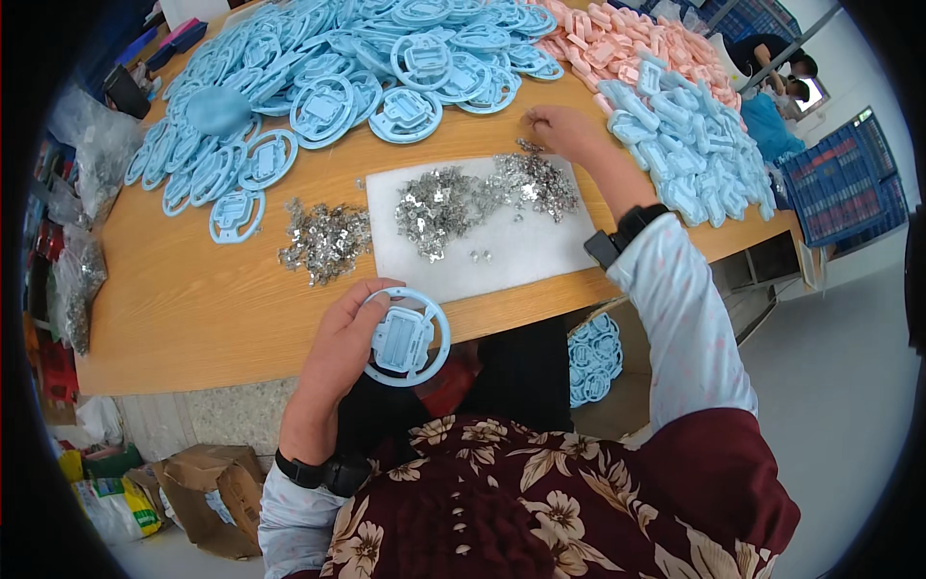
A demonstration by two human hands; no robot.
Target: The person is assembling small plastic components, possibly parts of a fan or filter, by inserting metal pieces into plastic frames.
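Open cardboard box (196, 472) lower left; blue crates (841, 179) far right; plastic bags (104, 145) left.

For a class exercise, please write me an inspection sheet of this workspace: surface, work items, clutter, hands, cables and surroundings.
Surface: wooden table with a white mat.
Work items: light-blue wheel-shaped part in hand; small silver metal pieces heaped on the mat and left of it; similar blue wheels piled beyond.
Clutter: pink parts and pale-blue elongated parts piled at right; plastic bags at left.
Left hand: grips the wheel-shaped part.
Right hand: curled near the mat's far edge; contents cannot be told.
Cables: nothing seen.
Surroundings: blue crates at right; cardboard box lower left.
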